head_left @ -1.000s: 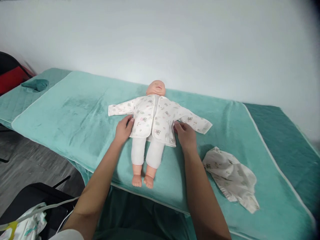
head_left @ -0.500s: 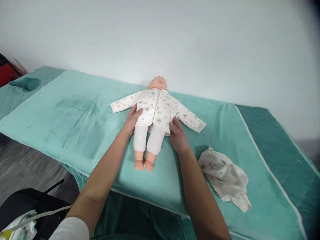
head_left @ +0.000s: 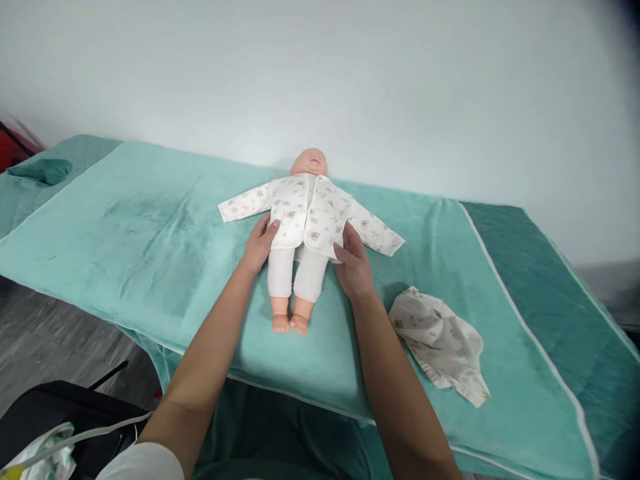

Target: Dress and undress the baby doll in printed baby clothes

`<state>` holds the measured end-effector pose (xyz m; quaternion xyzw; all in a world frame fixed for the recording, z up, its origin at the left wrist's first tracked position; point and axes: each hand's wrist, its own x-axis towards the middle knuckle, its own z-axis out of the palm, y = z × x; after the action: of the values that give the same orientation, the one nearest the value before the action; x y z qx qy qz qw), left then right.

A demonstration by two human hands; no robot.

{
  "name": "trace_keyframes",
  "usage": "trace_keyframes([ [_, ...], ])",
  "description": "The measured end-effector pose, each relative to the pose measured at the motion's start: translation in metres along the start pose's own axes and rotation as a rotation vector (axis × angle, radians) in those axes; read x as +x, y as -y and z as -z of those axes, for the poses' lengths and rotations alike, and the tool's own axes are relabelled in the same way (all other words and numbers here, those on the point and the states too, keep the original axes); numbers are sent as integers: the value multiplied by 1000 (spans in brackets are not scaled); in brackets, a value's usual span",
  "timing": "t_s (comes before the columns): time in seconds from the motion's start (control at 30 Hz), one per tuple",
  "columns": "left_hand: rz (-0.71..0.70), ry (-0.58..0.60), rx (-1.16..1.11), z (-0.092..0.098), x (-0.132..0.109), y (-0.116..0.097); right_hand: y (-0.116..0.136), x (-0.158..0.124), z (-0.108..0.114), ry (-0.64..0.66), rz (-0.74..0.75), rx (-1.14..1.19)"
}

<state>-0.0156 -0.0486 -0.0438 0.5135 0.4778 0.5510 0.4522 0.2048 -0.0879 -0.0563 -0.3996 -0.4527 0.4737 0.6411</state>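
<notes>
1. The doll lies on its back on the green cover, between my hands.
2. My left hand touches the patterned jacket, thumb in front.
3. My right hand curves against its opposite lower edge.
4. Whether my fingers pinch cloth, I cannot tell.

Soft, diffuse light; wall bright, top-right corner dark. Faint shadow beside crumpled cloth. Jacket print slightly soft.

one doll, two hands, one jacket
</notes>
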Motion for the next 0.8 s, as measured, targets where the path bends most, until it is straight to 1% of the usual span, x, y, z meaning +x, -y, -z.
trace_keyframes([
  [0.1, 12, 1, 27, 1, -6, 0, -2, 0, 1, -16, -3, 48],
  [0.13, 12, -31, 58, 1, -7, 1, -5, 1, 2, -32, -6, 61],
  [0.17, 12, -65, 93, 2, -8, 2, -8, 2, 3, -75, -15, 74],
  [0.23, 8, -124, 145, 5, -10, 4, -15, 4, 10, -212, -46, 98],
  [0.3, -6, -183, 159, 8, -11, 6, -23, 7, 23, -364, -77, 131],
  [0.37, -15, -225, 137, 10, -12, 7, -28, 10, 40, -450, -81, 171],
  [0.47, -12, -273, 102, 12, -12, 10, -30, 19, 64, -499, -49, 227],
  [0.57, -22, -334, 101, 13, -10, 13, -29, 36, 79, -576, -44, 284],
  [0.63, -32, -354, 107, 13, -9, 14, -27, 48, 83, -617, -51, 286],
  [0.7, -38, -359, 104, 13, -8, 14, -26, 58, 83, -628, -40, 251],
  [0.8, -43, -359, 87, 13, -7, 14, -25, 65, 82, -626, 0, 95],
])
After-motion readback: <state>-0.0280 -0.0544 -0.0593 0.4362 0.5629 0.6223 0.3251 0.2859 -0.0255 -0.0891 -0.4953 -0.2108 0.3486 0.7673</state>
